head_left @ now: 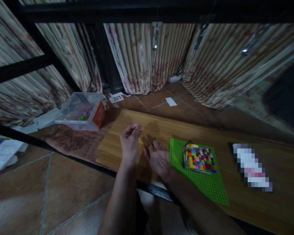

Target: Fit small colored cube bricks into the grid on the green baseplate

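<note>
While holding the left hand (pixel 129 141) above the wooden desk (pixel 147 120), pressing its grip together, thumb against fingers, at a faint pinkish-orange speck; cannot tell whether pinching a tiny piece or only bare fingertips. Resting the right hand (pixel 159 159) palm down near the left one, its grip loosely spread, just beside the left edge of the green studded baseplate (pixel 208 184), and passing the forearm over part of that edge. Seeing on the baseplate, toward its far right part, a block of small bricks (pixel 199 159) mixed in yellow, red, blue, white, purple and orange. Finding farther right on the desk a long object (pixel 252 168) masked by coarse pale and reddish squares, so cannot read its surface. Making out pale lettering on the orange label (pixel 99 113) of the clear plastic box (pixel 88 126) at the left, too small and slanted to read; glimpsing green and purple pieces (pixel 85 115) inside. Spotting a square QR code on the white sheet (pixel 117 98) lying on the tiled floor (pixel 149 99) behind the desk, and to its right a white slip (pixel 171 101). Noticing pleated curtains (pixel 142 58) with reddish patterning beyond, and a white tray (pixel 6 155) at far left.
</note>
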`<state>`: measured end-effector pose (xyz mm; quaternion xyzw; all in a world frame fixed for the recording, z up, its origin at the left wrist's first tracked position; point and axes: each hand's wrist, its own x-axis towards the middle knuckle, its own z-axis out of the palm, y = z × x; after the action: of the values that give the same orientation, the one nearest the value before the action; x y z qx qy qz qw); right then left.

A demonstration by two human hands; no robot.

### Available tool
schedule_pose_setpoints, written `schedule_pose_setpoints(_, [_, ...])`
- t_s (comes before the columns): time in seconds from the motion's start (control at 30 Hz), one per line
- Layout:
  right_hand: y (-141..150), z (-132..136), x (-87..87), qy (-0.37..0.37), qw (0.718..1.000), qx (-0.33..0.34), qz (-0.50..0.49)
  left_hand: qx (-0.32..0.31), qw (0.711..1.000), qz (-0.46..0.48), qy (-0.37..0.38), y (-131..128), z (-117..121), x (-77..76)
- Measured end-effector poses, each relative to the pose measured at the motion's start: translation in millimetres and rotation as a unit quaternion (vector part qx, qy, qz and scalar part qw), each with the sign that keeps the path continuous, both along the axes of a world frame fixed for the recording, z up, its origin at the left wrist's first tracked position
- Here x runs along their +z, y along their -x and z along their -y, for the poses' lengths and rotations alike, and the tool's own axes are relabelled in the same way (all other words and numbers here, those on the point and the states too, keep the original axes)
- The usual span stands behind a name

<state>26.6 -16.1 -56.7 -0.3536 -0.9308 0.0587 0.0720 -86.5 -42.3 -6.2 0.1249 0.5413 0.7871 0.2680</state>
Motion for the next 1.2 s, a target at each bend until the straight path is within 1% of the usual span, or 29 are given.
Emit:
schedule_pose_setpoints(0.07, [0,-1,1.4,0.000,1.000,0.004,0.009,-0.018,1.000,0.001,0.016,-5,-1,-1.4])
schedule_pose_setpoints(0.2, [2,-5,3.2,0.024,0.999,-0.027,0.000,-0.042,0.998,0.001,0.040,-13,-4,-7.8])
schedule_pose_setpoints(0.27, [2,-10,3.6,0.032,0.998,-0.049,-0.006,-0.041,0.998,0.001,0.045,-15,-5,-13.8])
schedule_pose_setpoints(0.43, [3,-24,3.5,0.034,0.995,-0.095,-0.010,-0.013,0.998,0.015,0.062,-21,-9,-32.3])
schedule_pose_setpoints(0.53, [5,-28,2.3,0.031,0.995,-0.098,-0.008,-0.029,0.996,0.035,0.078,-25,-11,-40.0])
schedule_pose_setpoints(0.63, [8,-30,0.6,0.024,0.996,-0.090,-0.010,-0.034,0.995,0.037,0.082,-26,-12,-42.3])
schedule_pose_setpoints(0.87, [7,-36,-0.7,0.008,0.997,-0.072,-0.020,-0.033,0.995,0.034,0.088,-23,-14,-40.7])
schedule_pose_setpoints(1.03, [5,-36,0.4,0.023,0.998,-0.063,-0.014,-0.017,0.993,0.012,0.116,-34,-19,-47.9])
schedule_pose_setpoints(1.13, [6,-34,0.2,0.034,0.997,-0.074,0.009,-0.002,0.991,-0.006,0.135,-39,-20,-53.1])
schedule_pose_setpoints(1.2, [7,-32,1.8,0.034,0.996,-0.082,0.030,-0.001,0.988,-0.039,0.148,-41,-20,-54.5])
